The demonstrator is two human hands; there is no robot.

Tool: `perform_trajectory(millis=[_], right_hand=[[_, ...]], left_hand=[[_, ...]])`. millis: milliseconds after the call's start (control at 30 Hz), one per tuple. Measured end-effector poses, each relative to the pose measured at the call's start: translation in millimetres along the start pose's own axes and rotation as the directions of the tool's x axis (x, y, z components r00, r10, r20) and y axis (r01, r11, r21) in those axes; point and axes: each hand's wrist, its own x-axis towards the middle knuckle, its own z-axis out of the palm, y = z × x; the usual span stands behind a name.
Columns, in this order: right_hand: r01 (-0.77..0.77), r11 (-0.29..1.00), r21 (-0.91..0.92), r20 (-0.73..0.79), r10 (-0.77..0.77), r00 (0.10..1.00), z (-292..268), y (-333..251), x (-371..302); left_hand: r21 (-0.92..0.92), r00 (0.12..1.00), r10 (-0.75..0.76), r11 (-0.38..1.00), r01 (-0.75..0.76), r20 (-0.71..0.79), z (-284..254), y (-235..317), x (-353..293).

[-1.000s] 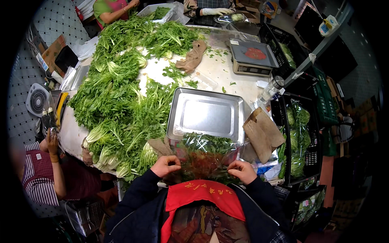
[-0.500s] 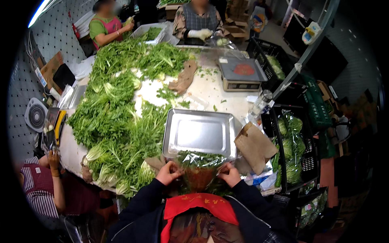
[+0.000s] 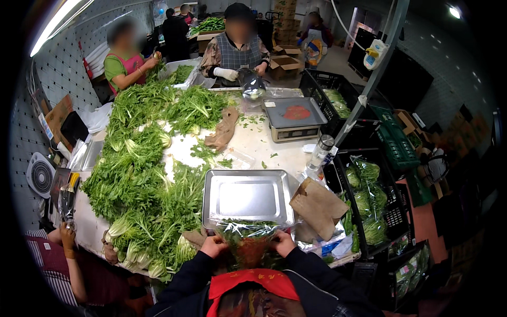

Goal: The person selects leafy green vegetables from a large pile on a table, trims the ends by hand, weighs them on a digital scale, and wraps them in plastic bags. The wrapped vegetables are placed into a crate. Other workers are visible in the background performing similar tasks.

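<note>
A clear plastic bag (image 3: pixel 247 229) with green leafy vegetables in it hangs at the near edge of the table. My left hand (image 3: pixel 214 246) pinches its left side. On the opposite side my right hand (image 3: pixel 283 243) grips the bag's edge between thumb and fingers. Just beyond the bag lies a shallow metal tray (image 3: pixel 248 198) with nothing in it. A big heap of leafy greens (image 3: pixel 142 185) spreads to the left of the tray. To the right rests a torn piece of brown cardboard (image 3: pixel 318 206).
A weighing scale (image 3: pixel 294 116) and a lidded clear jar (image 3: pixel 320 150) stand toward the right. Black crates (image 3: pixel 393 211) of bagged greens line that side. Across the table a gloved co-worker (image 3: pixel 235 58) handles a clear bag; other people work at the left. A slanting metal post (image 3: pixel 375 79) rises at right.
My view has tilted up and a little right, so the table sits lower in the picture. Both hands keep hold of the bag. The co-worker opposite has moved the clear bag nearer themselves.
</note>
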Motion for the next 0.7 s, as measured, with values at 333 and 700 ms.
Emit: perform_trajectory(millis=[333,700], right_hand=[[0.107,0.989,0.1,0.175,-0.123,0.977,-28,-112,-1],[0.378,0.924,0.056,-0.119,-0.369,0.922,-43,-264,7]], left_hand=[[-0.454,0.989,0.142,0.884,-0.113,0.029,-18,24,17],[-0.452,0.978,0.193,0.868,-0.206,-0.075,12,95,-7]])
